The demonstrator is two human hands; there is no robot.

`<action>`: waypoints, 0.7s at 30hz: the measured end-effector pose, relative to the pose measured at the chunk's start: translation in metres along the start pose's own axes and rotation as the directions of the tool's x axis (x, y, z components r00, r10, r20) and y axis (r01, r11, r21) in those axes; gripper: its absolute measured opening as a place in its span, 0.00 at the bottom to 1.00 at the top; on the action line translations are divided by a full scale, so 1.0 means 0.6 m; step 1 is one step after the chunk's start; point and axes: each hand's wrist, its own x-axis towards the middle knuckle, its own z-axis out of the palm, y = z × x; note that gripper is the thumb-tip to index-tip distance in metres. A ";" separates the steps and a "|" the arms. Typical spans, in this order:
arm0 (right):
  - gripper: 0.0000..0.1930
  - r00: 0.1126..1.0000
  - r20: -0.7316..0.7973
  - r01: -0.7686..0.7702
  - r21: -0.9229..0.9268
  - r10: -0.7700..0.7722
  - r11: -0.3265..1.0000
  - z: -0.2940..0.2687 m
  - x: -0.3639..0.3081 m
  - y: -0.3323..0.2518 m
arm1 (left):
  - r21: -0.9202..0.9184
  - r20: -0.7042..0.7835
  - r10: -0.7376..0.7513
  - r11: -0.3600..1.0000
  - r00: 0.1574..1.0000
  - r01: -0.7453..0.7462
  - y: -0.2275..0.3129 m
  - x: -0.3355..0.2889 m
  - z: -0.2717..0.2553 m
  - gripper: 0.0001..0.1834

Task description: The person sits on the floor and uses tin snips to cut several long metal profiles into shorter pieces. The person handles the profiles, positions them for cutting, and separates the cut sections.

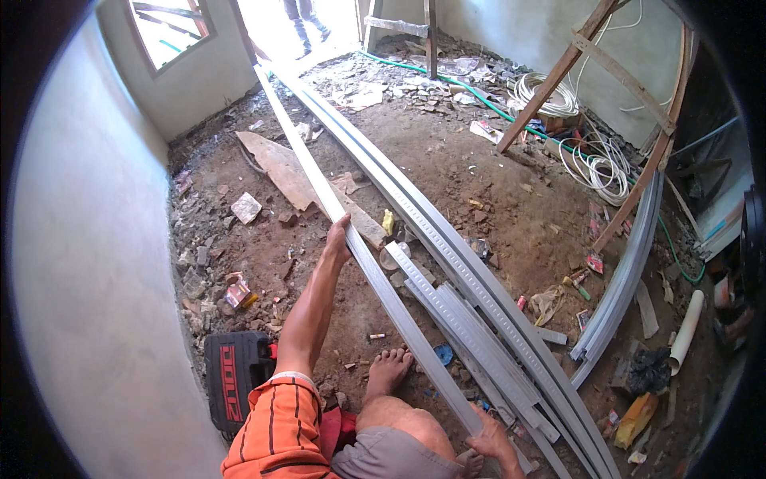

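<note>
A long, pale metal channel [408, 321] runs from beside my knee up to the bright doorway. Partway along, my left hand [340, 238] is closed around it, with the arm stretched forward. Near its close end, my right hand [492, 440] grips the same channel. More long metal channels [447, 247] lie on the ground just to the right, nearly parallel. Shorter perforated channel pieces [459, 321] rest in a pile between these and the held one. My bare foot [388, 372] is on the dirt left of the held channel.
A black tool case [231, 375] stands by the left wall. A flat board [291, 172] lies beyond it. Wooden trestle legs [558, 76], coiled white cable [602, 177], a green hose [479, 94] and bent metal strips [630, 279] are at right. A person's legs [302, 24] show in the doorway.
</note>
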 end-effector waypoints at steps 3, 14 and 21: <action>0.42 1.000 0.002 0.022 0.034 -0.022 0.999 0.011 0.002 0.016 | -0.023 -0.020 -0.027 0.999 0.999 0.026 0.003 -0.019 0.021 0.15; 0.42 0.999 -0.047 -0.003 -0.029 0.002 1.000 0.007 0.009 0.062 | -0.071 0.039 0.067 0.995 0.997 -0.065 -0.013 0.017 0.016 0.15; 0.42 0.994 -0.089 0.053 -0.059 -0.058 0.997 -0.001 0.000 0.032 | -0.048 0.042 0.014 0.999 0.999 -0.012 0.004 0.027 -0.006 0.17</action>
